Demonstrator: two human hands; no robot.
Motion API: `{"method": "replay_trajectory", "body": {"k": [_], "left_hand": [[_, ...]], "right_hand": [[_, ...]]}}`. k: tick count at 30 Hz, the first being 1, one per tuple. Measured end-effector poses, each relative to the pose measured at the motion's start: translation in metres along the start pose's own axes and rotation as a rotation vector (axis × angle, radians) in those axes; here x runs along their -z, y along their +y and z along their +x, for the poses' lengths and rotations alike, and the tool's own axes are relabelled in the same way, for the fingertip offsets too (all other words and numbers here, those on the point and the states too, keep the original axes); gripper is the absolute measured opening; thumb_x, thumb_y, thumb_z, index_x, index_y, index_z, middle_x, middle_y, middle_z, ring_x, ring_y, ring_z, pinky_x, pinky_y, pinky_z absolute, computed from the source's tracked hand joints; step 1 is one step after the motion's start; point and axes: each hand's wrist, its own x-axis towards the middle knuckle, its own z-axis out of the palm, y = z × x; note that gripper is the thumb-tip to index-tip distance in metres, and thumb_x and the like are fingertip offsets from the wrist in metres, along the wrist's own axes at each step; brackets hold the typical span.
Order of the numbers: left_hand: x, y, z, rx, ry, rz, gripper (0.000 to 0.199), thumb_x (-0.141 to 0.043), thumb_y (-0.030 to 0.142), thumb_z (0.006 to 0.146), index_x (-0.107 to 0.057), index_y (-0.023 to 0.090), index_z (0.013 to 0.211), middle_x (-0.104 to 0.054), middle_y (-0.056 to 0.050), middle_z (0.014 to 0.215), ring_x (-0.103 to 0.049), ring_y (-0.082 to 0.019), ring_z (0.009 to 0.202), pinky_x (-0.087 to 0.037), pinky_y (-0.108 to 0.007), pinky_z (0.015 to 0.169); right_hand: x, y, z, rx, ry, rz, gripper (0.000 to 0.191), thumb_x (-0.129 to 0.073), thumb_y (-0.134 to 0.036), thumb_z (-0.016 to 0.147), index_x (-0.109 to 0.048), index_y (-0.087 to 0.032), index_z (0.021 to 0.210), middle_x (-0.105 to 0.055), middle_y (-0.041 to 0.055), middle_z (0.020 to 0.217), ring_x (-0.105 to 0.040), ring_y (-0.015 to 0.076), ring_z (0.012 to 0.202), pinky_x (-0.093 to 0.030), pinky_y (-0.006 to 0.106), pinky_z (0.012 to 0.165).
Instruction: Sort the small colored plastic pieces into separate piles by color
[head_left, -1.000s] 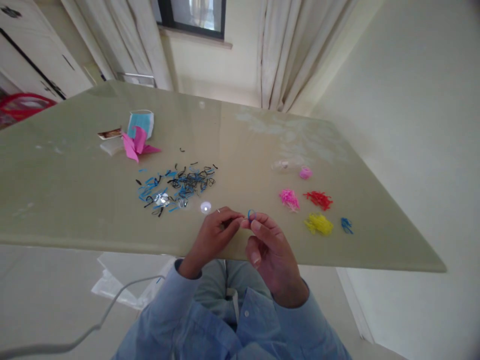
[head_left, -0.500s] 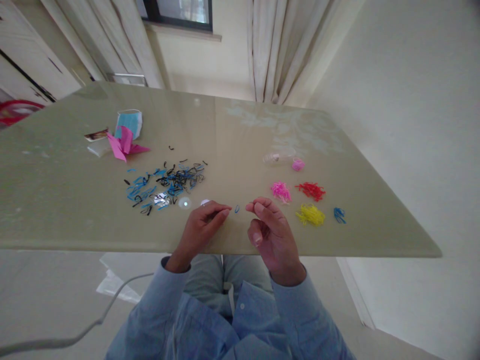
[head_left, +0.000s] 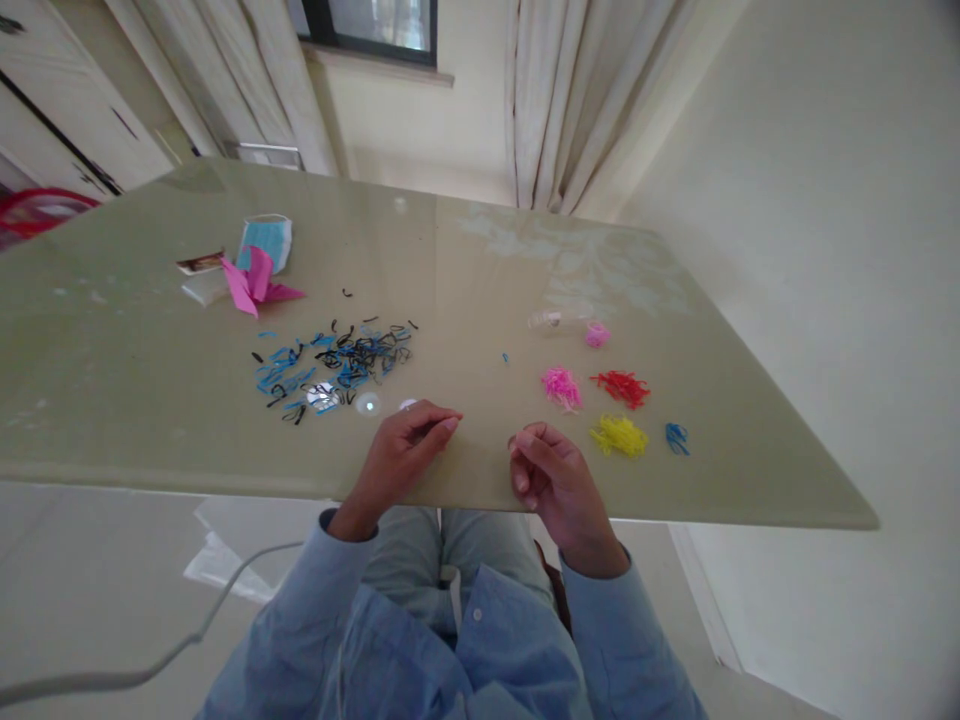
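My left hand (head_left: 409, 448) rests near the table's front edge, thumb and forefinger pressed together; whatever they hold, if anything, is too small to see. Opposite it, my right hand (head_left: 553, 475) is closed with the fingers curled and thumb against the forefinger, and its contents are hidden. Beyond the gap between my hands, a small blue rubber band (head_left: 505, 357) lies on the table, touched by neither hand. To the left spreads a mixed pile of black and blue rubber bands (head_left: 360, 355). At right are sorted heaps: pink bands (head_left: 562, 388), red bands (head_left: 621, 388), yellow bands (head_left: 619, 436) and blue bands (head_left: 676, 438).
A clear plastic container (head_left: 559, 318) lies behind the heaps, beside a small pink object (head_left: 597, 334). At the far left are a pink folded-paper figure (head_left: 257, 283), a face mask (head_left: 265, 242) and a clear packet (head_left: 204, 289). The table's front edge (head_left: 480, 508) runs below my hands.
The blue band between my hands has gone; a small blue band now lies farther up the table. My right hand has moved slightly down and right, its fingers curling more. My left hand stays nearly still.
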Motion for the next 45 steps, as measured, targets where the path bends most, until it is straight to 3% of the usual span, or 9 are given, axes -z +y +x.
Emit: {"method": "replay_trajectory", "body": {"k": [5, 10, 14, 19, 22, 27, 31, 39, 45], "left_hand": [[-0.001, 0.000, 0.000, 0.000, 0.008, -0.014, 0.021, -0.063, 0.034, 0.089, -0.078, 0.019, 0.089, -0.073, -0.004, 0.083, -0.063, -0.015, 0.074, -0.047, -0.024, 0.064], [-0.001, 0.001, 0.001, -0.019, 0.009, -0.047, 0.022, -0.062, 0.033, 0.088, -0.077, 0.017, 0.088, -0.072, -0.004, 0.080, -0.063, -0.014, 0.071, -0.046, -0.023, 0.063], [-0.001, 0.002, 0.002, -0.007, 0.032, -0.077, 0.022, -0.063, 0.034, 0.087, -0.077, 0.017, 0.086, -0.071, -0.004, 0.077, -0.061, -0.014, 0.069, -0.045, -0.023, 0.062], [-0.002, -0.001, 0.002, 0.031, 0.044, -0.150, 0.026, -0.063, 0.037, 0.086, -0.077, 0.016, 0.087, -0.069, -0.004, 0.074, -0.058, -0.013, 0.064, -0.044, -0.022, 0.057], [-0.003, -0.002, 0.001, 0.054, 0.046, -0.212, 0.028, -0.063, 0.040, 0.086, -0.077, 0.015, 0.087, -0.066, -0.003, 0.071, -0.057, -0.012, 0.061, -0.044, -0.022, 0.056], [-0.003, -0.001, 0.001, 0.041, 0.043, -0.215, 0.028, -0.063, 0.039, 0.086, -0.077, 0.015, 0.086, -0.065, -0.003, 0.070, -0.056, -0.012, 0.062, -0.043, -0.022, 0.057], [-0.003, -0.002, 0.001, 0.029, 0.023, -0.210, 0.028, -0.062, 0.038, 0.087, -0.077, 0.015, 0.087, -0.066, -0.003, 0.071, -0.055, -0.012, 0.063, -0.041, -0.022, 0.057], [-0.002, -0.002, 0.000, 0.012, 0.001, -0.203, 0.025, -0.062, 0.034, 0.089, -0.077, 0.015, 0.088, -0.068, -0.004, 0.075, -0.058, -0.013, 0.068, -0.043, -0.023, 0.062], [-0.003, -0.002, 0.000, 0.001, 0.002, -0.204, 0.024, -0.062, 0.033, 0.088, -0.077, 0.015, 0.087, -0.069, -0.004, 0.075, -0.059, -0.013, 0.068, -0.043, -0.024, 0.063]], "right_hand": [[0.004, -0.002, 0.002, 0.094, 0.089, -0.132, 0.035, -0.081, -0.046, 0.072, -0.059, -0.019, 0.073, -0.059, -0.0048, 0.053, -0.044, 0.0056, 0.039, -0.032, 0.015, 0.035], [0.014, -0.006, 0.016, 0.369, 0.248, -0.420, 0.030, -0.080, -0.042, 0.072, -0.065, -0.020, 0.084, -0.063, -0.0023, 0.065, -0.055, 0.0099, 0.053, -0.043, 0.019, 0.046], [0.020, -0.011, 0.032, 0.516, 0.272, -0.692, 0.030, -0.074, -0.042, 0.076, -0.067, -0.020, 0.095, -0.068, 0.0044, 0.086, -0.062, 0.0152, 0.070, -0.051, 0.026, 0.057], [0.015, -0.016, 0.054, 0.579, 0.175, -1.035, 0.041, -0.063, -0.036, 0.082, -0.062, -0.018, 0.119, -0.066, 0.0126, 0.114, -0.066, 0.0205, 0.084, -0.055, 0.033, 0.063], [0.006, -0.022, 0.071, 0.603, 0.178, -1.316, 0.042, -0.058, -0.026, 0.085, -0.059, -0.018, 0.126, -0.064, 0.0134, 0.117, -0.065, 0.0211, 0.086, -0.054, 0.040, 0.080], [-0.012, -0.036, 0.103, 0.428, 0.233, -1.785, 0.021, -0.052, -0.018, 0.092, -0.066, -0.014, 0.107, -0.065, 0.0152, 0.107, -0.062, 0.0231, 0.100, -0.047, 0.032, 0.085], [-0.019, -0.040, 0.115, 0.372, 0.243, -1.843, 0.024, -0.043, -0.013, 0.097, -0.067, -0.013, 0.097, -0.067, 0.0140, 0.096, -0.063, 0.0222, 0.089, -0.044, 0.031, 0.077], [-0.018, -0.034, 0.104, 0.327, 0.236, -1.836, 0.021, -0.043, -0.013, 0.099, -0.063, -0.014, 0.106, -0.065, 0.0136, 0.108, -0.061, 0.0211, 0.095, -0.041, 0.029, 0.076], [-0.014, -0.034, 0.103, 0.315, 0.256, -1.705, 0.015, -0.048, -0.012, 0.096, -0.061, -0.016, 0.089, -0.065, 0.0114, 0.096, -0.060, 0.0217, 0.093, -0.041, 0.029, 0.076]]}}
